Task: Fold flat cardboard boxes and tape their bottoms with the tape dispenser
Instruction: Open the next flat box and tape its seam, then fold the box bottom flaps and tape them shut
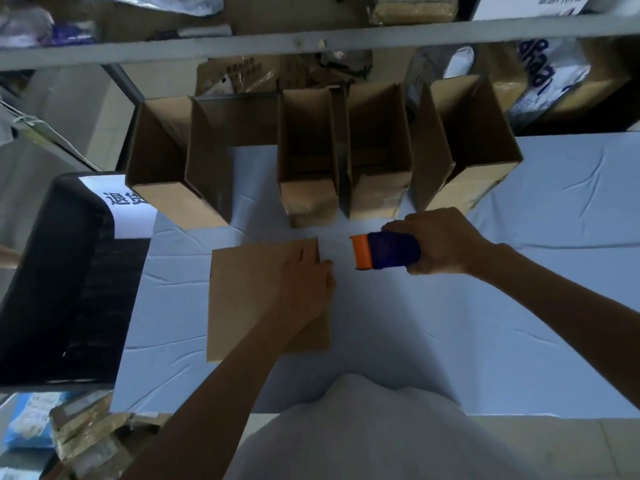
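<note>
A person in a white top (381,427) stands at a packing table (519,271) draped in pale blue cloth, with a flat cardboard box (249,299) lying on the near-left part of the cloth. The left hand (304,282) rests palm down on the far-right corner of the board. Its fingers (303,258) lie fairly straight across the top surface, reaching almost to the far edge, while the thumb pokes out just past the right edge; nothing is clasped in them. Just right of that corner and clear of the board, the right hand (440,244) grips a blue tape dispenser (388,251). That hand's fingers (405,225) curl over the far side of the body, and the orange end points left toward the board. A strip of bare cloth separates that orange end from the cardboard and the left thumb. Whether the dispenser touches the cloth is not clear. Along the far edge of the table stands a row of erected boxes (377,188), tops open and flaps upright. A black bin (62,289) with a white printed label (117,206) sits against the table's left side. Taped parcels (86,431) are heaped at the near left, and a grey shelf rail (311,43) crosses the far background.
</note>
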A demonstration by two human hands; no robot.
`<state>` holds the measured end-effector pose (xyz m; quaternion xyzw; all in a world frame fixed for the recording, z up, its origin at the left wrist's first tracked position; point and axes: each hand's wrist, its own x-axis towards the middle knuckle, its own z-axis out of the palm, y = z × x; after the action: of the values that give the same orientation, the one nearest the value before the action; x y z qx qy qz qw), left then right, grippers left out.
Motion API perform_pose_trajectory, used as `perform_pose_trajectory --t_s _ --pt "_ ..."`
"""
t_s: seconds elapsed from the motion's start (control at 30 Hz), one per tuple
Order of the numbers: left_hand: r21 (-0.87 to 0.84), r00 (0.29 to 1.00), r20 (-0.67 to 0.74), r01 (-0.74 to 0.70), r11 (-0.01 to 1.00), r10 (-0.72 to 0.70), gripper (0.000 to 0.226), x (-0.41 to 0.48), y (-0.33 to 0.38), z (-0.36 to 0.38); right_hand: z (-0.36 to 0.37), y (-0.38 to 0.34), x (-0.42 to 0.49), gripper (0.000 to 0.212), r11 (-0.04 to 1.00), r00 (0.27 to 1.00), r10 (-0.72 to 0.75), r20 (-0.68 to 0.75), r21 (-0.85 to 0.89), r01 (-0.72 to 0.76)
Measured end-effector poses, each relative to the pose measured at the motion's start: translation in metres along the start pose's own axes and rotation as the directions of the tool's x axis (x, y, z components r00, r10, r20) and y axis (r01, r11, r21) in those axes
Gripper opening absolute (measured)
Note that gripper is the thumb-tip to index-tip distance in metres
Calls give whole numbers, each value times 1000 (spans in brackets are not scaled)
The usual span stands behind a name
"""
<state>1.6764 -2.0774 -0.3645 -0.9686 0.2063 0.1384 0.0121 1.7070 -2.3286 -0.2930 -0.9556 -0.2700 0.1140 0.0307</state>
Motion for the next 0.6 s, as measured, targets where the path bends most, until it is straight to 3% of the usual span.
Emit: perform_pose_trajectory --t_s 0.03,0.1,0.17,0.23,0.27,0.33,0.47,0.6 --pt "54 998 57 13 998 -16 40 3 4 1 6 -1 -4 73 1000 999 0 -48 24 1" --pt "-6 994 81 72 997 -71 40 7 9 0 23 -4 -12 81 1000 986 -18 -164 23 22" --pt "-230 992 9 124 965 -126 43 6 6 -4 47 -2 -20 82 999 969 -19 -248 40 30" --pt "-471 967 -120 143 870 -224 42 3 1 -14 77 0 -29 67 988 961 32 -273 152 10" --pt "-512 941 -199 139 848 -275 40 5 -3 -17 91 -1 -34 60 976 954 76 -288 217 -12" --pt "-497 907 -267 161 852 -327 42 13 -12 -18 116 -6 -42 56 942 929 184 -321 329 -74" --pt "-387 953 -29 267 882 -301 61 31 -25 -17 141 -28 -51 52 923 873 276 -401 366 -123" --pt "-296 969 72 246 923 -236 47 36 -28 -16 145 -38 -57 61 895 860 377 -344 375 -242"
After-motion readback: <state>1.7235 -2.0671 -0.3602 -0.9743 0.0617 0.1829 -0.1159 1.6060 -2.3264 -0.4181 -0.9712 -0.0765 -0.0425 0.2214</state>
